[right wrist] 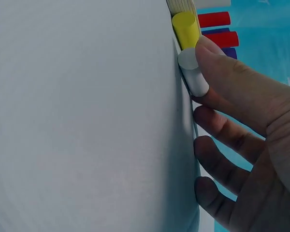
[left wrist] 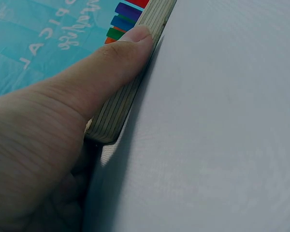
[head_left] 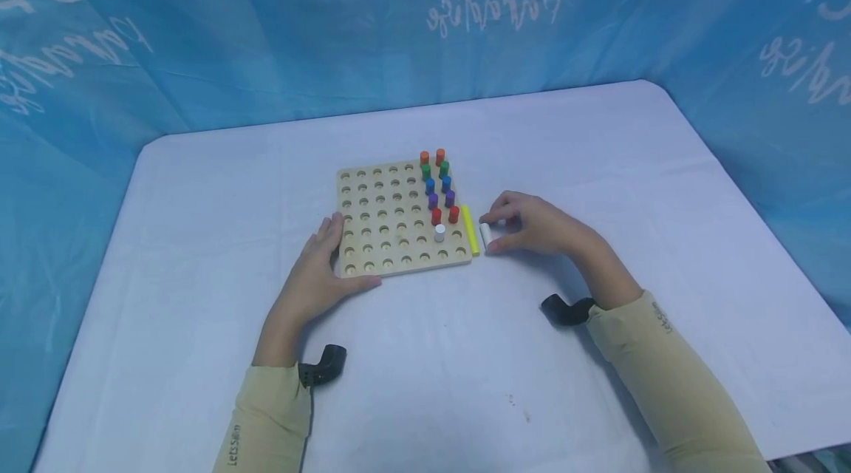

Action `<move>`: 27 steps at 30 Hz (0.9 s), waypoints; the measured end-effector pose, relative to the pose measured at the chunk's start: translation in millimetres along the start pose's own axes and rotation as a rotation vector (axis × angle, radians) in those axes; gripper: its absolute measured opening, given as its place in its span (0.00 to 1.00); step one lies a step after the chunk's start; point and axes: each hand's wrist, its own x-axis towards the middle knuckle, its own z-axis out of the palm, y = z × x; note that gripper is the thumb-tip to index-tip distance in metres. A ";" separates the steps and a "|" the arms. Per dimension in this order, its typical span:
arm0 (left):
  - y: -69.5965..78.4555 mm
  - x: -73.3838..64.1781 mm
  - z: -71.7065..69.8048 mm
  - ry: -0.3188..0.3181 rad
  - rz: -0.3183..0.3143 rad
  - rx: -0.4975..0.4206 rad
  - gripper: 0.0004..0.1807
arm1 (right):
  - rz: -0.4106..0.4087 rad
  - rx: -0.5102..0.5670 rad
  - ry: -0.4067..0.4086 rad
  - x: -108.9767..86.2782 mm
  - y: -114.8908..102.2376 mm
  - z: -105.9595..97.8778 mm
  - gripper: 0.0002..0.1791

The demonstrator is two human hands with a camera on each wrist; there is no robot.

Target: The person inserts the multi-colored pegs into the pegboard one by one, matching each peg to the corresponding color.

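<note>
A square wooden pegboard (head_left: 392,218) lies on the table with rows of round holes. Pairs of orange, green, blue, purple and red pegs stand in its two right columns, with one white peg (head_left: 439,233) below them. My left hand (head_left: 315,277) grips the near left corner, thumb along the front edge and fingers at the left side. Beside the right edge lies a yellow peg stick (head_left: 470,230). My right hand (head_left: 535,225) pinches a loose white peg (right wrist: 195,77) between thumb and index finger, close to the yellow one; its other fingers are bent over the cloth.
White cloth covers the table (head_left: 425,377). Blue lettered curtains (head_left: 299,37) hang behind it and at both sides. A black wrist mount (head_left: 324,365) sits on the left forearm, another (head_left: 566,310) on the right. Small dark marks (head_left: 518,408) show on the cloth in front.
</note>
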 end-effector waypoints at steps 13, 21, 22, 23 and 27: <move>1.5 -0.3 -0.6 -0.004 -0.008 0.001 0.72 | 0.016 0.096 0.090 -1.5 2.3 2.5 0.26; 2.3 -1.5 -0.6 0.000 -0.013 -0.001 0.71 | -0.032 0.121 0.111 -0.3 0.6 1.8 0.24; 2.3 -1.5 -0.5 0.000 -0.014 -0.002 0.71 | -0.035 0.125 0.119 0.0 -0.1 2.0 0.24; 2.5 -1.5 -0.5 0.000 -0.016 -0.002 0.71 | -0.039 0.127 0.128 0.2 -1.0 2.2 0.24; 2.3 -1.0 -0.3 0.002 -0.022 -0.001 0.71 | -0.063 0.138 0.163 2.0 -7.5 3.0 0.22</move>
